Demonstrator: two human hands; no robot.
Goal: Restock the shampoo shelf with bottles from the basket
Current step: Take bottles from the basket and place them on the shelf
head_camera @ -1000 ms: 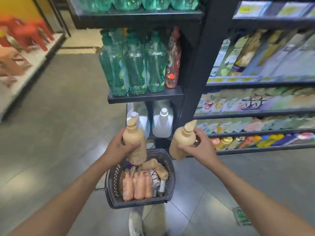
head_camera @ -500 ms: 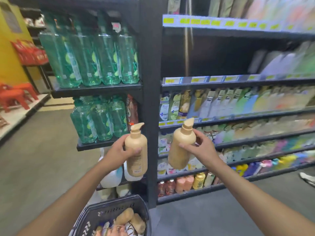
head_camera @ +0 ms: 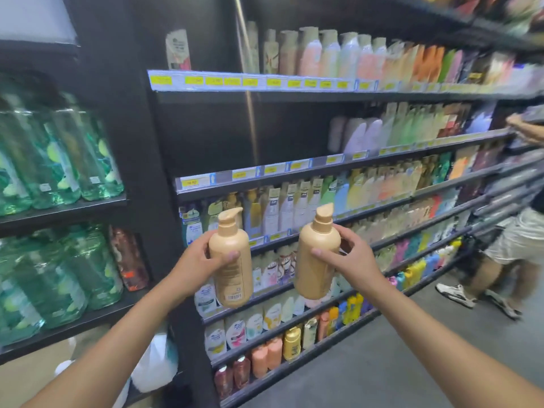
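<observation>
My left hand (head_camera: 196,264) grips a tan pump bottle (head_camera: 232,267) upright, its barcode label facing me. My right hand (head_camera: 350,260) grips a second tan pump bottle (head_camera: 315,260), tilted slightly right. Both bottles are held up in front of the shampoo shelves (head_camera: 294,169). The second shelf from the top has a wide dark gap (head_camera: 235,136) on its left half, above and behind the bottles. The basket is out of view.
Green clear bottles (head_camera: 56,160) fill the black rack at left. A black upright post (head_camera: 141,172) divides the two racks. Another person (head_camera: 512,240) stands at the far right reaching at a shelf. Grey floor (head_camera: 382,372) lies at lower right.
The view has risen and turned right, so the basket dropped out of sight. Both hands have lifted their tan bottles from over the basket up to shelf height.
</observation>
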